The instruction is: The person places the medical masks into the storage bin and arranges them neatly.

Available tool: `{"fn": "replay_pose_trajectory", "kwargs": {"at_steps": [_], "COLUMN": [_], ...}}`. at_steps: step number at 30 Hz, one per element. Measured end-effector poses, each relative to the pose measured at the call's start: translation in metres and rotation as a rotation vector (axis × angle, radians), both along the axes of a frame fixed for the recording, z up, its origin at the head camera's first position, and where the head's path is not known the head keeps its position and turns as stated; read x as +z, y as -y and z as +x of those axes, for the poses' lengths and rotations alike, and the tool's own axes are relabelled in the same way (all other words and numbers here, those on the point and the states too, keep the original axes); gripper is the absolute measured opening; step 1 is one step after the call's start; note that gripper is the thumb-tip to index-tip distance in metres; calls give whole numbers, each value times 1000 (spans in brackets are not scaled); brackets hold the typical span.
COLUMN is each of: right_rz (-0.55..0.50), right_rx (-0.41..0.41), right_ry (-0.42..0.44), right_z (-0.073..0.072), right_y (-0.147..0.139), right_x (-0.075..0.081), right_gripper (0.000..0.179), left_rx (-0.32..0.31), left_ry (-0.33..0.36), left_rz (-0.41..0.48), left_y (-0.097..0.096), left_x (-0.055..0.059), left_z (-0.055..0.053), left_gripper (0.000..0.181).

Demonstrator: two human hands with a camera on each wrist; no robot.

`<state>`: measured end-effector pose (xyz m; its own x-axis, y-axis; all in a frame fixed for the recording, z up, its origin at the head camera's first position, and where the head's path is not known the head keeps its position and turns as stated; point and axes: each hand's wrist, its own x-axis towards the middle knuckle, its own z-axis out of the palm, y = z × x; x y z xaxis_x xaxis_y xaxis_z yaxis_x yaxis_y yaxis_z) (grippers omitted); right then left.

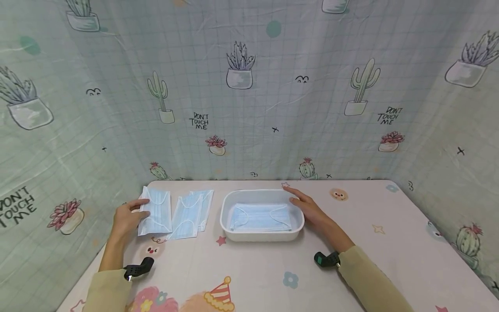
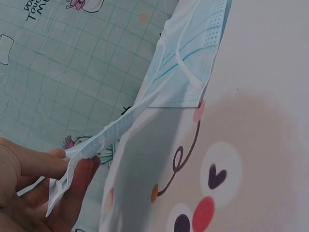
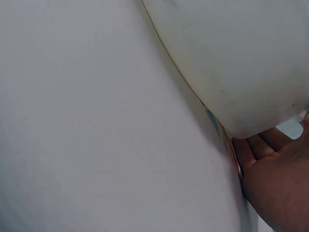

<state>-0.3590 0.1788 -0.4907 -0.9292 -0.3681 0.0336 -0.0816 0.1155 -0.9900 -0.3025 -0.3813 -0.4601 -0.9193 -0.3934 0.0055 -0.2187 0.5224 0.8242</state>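
My left hand [image 1: 126, 219] pinches a light blue face mask [image 1: 157, 212] by its left edge, between thumb and fingers. In the left wrist view this face mask [image 2: 108, 133] is seen nearly edge-on, raised off the table at the hand. Just right of it, more face masks [image 1: 185, 219] lie overlapping on the table. A white plastic tub [image 1: 255, 236] stands at the middle, with a blue face mask [image 1: 261, 217] lying flat inside. At the tub's right end my right hand [image 1: 312, 212] holds the rim, thumb over the edge and fingers along the outer wall [image 3: 251, 87].
The pale table [image 1: 253, 277] bears printed cartoon figures, stars and flowers. A hanging cloth [image 1: 249, 112] with cactus prints surrounds its back and sides. Black wrist cameras [image 1: 139, 268] are strapped over the sleeves on both arms.
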Motion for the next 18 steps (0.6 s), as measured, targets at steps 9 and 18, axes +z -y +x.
{"fn": "replay_pose_trajectory", "kwargs": {"at_steps": [9, 18], "right_rz": [-22, -7], "right_rx": [1, 7], "right_ry": [7, -7], "right_z": [1, 0], "right_y": [0, -1], "right_x": [0, 0], "right_gripper": [52, 51], "left_rx": [6, 18], "left_ry": [-44, -68], "left_rz": [-28, -56], "left_y": [-10, -21], "left_x": [11, 21], "left_z": [1, 1], "left_gripper": [48, 48]}}
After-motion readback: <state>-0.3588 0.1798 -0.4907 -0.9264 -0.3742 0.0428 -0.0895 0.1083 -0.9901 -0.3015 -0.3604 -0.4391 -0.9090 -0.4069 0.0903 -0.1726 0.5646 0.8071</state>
